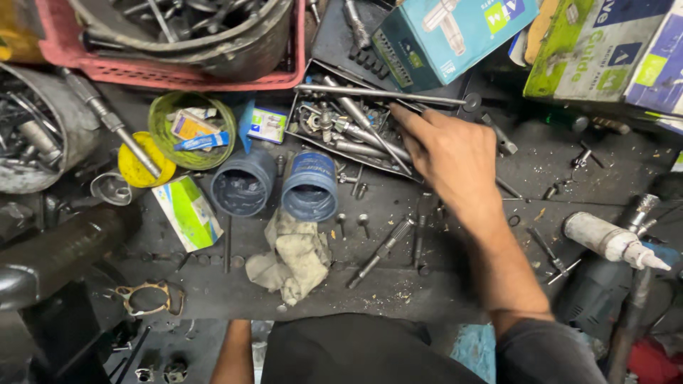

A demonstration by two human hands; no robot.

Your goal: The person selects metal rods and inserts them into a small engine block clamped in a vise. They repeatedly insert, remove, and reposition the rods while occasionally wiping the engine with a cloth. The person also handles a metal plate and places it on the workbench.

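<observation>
Fingers of right hand (452, 158) reach into metal tray (313, 146) (oily parts) — nothing gripped.

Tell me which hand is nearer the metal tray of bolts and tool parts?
Right. The right hand reaches over the metal tray, its fingers touching the parts inside. The left hand is out of view; only its forearm shows at the bottom edge, well away.
</observation>
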